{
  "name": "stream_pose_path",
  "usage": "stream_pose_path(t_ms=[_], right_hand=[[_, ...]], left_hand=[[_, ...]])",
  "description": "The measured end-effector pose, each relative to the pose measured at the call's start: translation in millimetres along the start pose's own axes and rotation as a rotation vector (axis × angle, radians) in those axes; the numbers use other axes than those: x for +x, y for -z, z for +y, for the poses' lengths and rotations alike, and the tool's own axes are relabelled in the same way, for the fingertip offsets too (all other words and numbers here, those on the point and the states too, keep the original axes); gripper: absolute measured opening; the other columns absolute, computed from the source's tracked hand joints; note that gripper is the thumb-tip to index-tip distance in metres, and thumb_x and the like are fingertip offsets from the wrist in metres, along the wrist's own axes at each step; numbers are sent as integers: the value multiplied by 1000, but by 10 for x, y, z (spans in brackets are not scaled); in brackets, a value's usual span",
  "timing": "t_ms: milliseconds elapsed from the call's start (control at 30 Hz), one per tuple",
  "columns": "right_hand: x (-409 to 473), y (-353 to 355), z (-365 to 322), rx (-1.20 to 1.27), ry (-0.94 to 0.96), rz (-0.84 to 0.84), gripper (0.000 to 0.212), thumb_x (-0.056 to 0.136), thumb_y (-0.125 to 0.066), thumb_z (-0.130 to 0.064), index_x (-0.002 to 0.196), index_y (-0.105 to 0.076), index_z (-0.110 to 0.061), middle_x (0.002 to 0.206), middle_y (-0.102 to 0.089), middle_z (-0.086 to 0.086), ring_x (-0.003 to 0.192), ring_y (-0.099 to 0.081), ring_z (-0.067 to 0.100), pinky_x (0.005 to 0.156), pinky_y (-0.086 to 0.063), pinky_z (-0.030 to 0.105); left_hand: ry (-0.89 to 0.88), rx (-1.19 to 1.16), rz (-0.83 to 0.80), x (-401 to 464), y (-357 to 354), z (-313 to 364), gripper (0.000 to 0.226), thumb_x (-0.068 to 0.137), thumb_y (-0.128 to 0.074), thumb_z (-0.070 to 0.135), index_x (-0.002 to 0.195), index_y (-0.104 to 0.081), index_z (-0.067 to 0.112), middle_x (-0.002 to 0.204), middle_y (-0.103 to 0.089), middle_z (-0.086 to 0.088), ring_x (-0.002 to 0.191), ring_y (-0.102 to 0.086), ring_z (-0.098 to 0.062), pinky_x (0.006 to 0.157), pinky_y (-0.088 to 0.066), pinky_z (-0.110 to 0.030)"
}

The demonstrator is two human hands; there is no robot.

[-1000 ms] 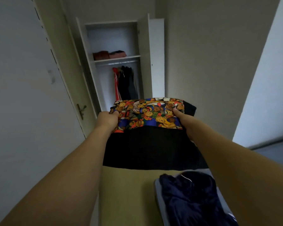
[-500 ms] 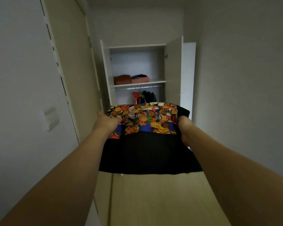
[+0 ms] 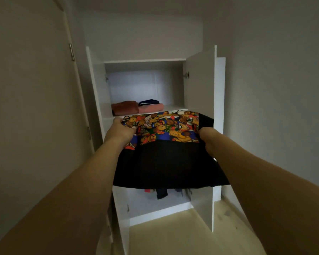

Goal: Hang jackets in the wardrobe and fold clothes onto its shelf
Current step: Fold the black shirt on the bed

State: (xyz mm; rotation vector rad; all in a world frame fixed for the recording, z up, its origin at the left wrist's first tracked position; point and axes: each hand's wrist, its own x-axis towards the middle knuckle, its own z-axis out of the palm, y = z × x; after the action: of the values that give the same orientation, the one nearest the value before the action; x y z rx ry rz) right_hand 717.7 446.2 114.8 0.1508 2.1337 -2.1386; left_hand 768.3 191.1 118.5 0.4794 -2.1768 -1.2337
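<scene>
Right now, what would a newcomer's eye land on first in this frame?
The folded garment, black with a bright teddy-bear print band, held out flat at centre by the left hand and right hand, each gripping a side. Behind it stands the open white wardrobe, whose shelf already carries a rust-brown folded piece at left and, beside it, a pink one with a dark one on top.

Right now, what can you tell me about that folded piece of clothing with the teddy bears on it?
The folded teddy-bear garment is a flat, soft bundle: a colourful band printed with cartoon bears on blue along its far edge, plain black cloth nearer the person. It is held level in the air in front of the open wardrobe's shelf. The left hand and right hand grip its two sides; nothing else touches it.
</scene>
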Motion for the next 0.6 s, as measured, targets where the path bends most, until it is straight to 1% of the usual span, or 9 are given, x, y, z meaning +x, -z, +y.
stream_pose_path(t_ms=[67, 100, 167, 233, 333, 400, 433, 500, 600], right_hand=[[635, -179, -78, 3, 8, -9, 29, 104, -36, -12, 126, -52, 0, 121, -61, 18, 112, -61, 26, 95, -51, 35], [943, -269, -130, 5, 11, -18, 30, 104, -35, -12, 126, -52, 0, 118, -61, 18, 108, -62, 27, 86, -52, 35], [1547, -457, -318, 19, 20, -44, 30, 104, -34, -12, 125, -53, 0, 104, -62, 16, 89, -63, 25, 70, -50, 31], [2174, -670, -520, 8, 40, -55, 30, 104, -33, -12, 124, -53, 0, 92, -59, 14, 74, -57, 21, 65, -47, 29], [3021, -1005, -819, -29, 50, -59, 29, 104, -35, -14, 121, -54, 0, 85, -57, 13, 71, -55, 20, 70, -49, 32], [3520, -1242, -949, -50, 52, -69, 30, 104, -35, -13, 123, -54, 1, 92, -60, 14, 78, -58, 22, 82, -50, 35], [3772, -1365, -1009, -60, 50, -73, 30, 104, -35, -13, 123, -54, 1, 97, -61, 15, 81, -59, 23, 83, -51, 35], [4299, -1607, -1129, -63, 57, -77, 28, 104, -35, -14, 115, -56, 0, 91, -61, 14, 75, -59, 22, 67, -52, 32], [5053, -1980, -1338, -57, 107, -80, 25, 104, -36, -13, 94, -57, -4, 75, -57, 11, 59, -58, 19, 39, -45, 27]], left_hand=[[-28, 27, 11, 585, -287, -95, 54, 83, -69, 23, 131, -43, 24, 100, -54, 1, 94, -56, -25, 89, -51, -40], [-35, 42, 21, 872, -415, -130, 53, 84, -68, 21, 131, -44, 24, 103, -53, -1, 94, -56, -25, 87, -51, -39], [-43, 54, 51, 1485, -643, -135, 46, 87, -64, 17, 128, -46, 24, 107, -51, -2, 95, -55, -25, 86, -51, -39], [-40, 73, 85, 2073, -832, -131, 30, 89, -58, 12, 112, -49, 28, 107, -52, -3, 95, -55, -26, 84, -53, -40], [-16, 83, 91, 2909, -1075, -141, 20, 88, -53, 9, 92, -52, 28, 101, -54, -2, 97, -56, -27, 88, -53, -42], [3, 70, 88, 3421, -1210, -211, 19, 87, -55, 7, 86, -54, 26, 96, -54, -2, 97, -55, -26, 89, -53, -41], [3, 59, 90, 3685, -1280, -249, 16, 86, -58, 7, 87, -55, 23, 95, -55, -2, 94, -55, -24, 88, -53, -39], [2, 28, 96, 4228, -1420, -319, 13, 83, -62, 8, 91, -59, 18, 92, -57, -3, 89, -55, -22, 85, -52, -38], [-28, 9, 94, 5081, -1639, -421, 14, 80, -64, 9, 92, -61, 16, 90, -59, -6, 84, -57, -22, 80, -53, -37]])
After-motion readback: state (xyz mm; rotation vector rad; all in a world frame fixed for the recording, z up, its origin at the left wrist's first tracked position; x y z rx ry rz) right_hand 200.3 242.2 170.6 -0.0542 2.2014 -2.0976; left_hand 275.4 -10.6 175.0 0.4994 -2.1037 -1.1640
